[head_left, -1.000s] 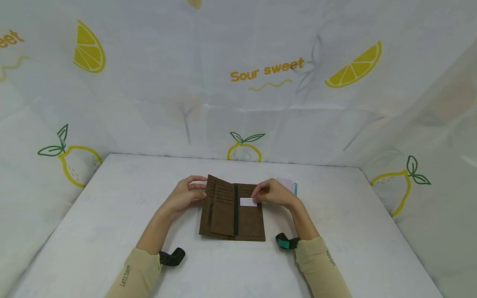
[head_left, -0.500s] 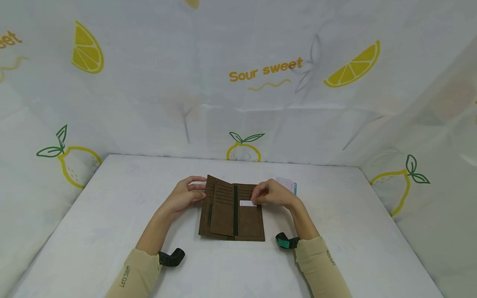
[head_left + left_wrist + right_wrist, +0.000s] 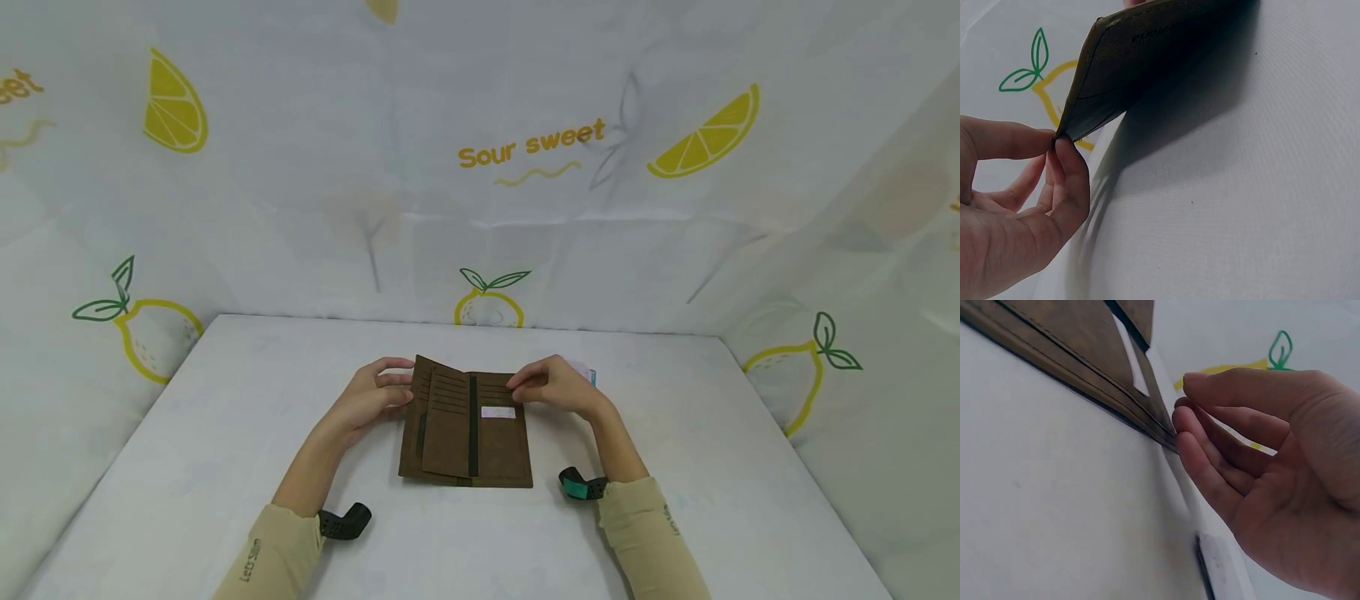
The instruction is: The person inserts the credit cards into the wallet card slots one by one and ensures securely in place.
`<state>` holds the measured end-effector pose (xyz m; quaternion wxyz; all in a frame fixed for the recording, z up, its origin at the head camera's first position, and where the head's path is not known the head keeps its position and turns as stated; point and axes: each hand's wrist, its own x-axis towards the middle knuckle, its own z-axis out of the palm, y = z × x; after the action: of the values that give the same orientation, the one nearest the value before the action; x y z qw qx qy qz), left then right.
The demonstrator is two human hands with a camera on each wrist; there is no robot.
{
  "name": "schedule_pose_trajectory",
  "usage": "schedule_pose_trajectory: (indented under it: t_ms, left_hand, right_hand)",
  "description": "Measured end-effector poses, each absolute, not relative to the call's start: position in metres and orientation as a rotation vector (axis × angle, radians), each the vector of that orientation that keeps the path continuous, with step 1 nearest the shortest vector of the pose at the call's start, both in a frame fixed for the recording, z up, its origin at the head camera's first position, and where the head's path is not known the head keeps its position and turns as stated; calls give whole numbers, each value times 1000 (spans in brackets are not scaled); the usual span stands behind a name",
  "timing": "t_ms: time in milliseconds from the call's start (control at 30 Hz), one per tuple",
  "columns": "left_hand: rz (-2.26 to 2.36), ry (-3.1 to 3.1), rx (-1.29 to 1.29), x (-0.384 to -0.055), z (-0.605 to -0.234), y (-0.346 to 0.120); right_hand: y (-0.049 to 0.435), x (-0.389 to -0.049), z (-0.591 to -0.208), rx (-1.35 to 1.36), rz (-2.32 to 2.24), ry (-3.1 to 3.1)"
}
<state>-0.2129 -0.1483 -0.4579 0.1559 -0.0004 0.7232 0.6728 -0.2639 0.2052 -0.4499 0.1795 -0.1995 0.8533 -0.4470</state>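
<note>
A long brown wallet (image 3: pixel 450 433) lies unfolded on the white table, its left part tilted up. My left hand (image 3: pixel 371 396) pinches that raised left edge between thumb and fingers, as the left wrist view also shows. A white card (image 3: pixel 498 412) sticks partly out of a slot in the wallet's right half. My right hand (image 3: pixel 558 387) is at the upper right edge of the wallet, its fingers loosely bent. In the right wrist view, thumb and fingertips stand apart with nothing between them, right by the wallet's edge.
Behind my right hand lies a pale card with a blue edge (image 3: pixel 593 377), mostly hidden in the head view. A white curtain with lemon prints (image 3: pixel 330 183) hangs along the table's (image 3: pixel 262 400) back edge and sides.
The white card sits lower in its slot than a second ago. My right fingers have come off it and moved slightly up and right. My left hand keeps its grip on the wallet.
</note>
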Motion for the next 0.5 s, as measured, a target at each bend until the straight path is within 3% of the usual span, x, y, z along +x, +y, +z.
schedule_pose_trajectory:
  t_ms: [500]
  left_hand:
    - [1934,2058,6,-213,-457,-150]
  right_hand:
    - [268,-264,-436,-196,-1432,2674]
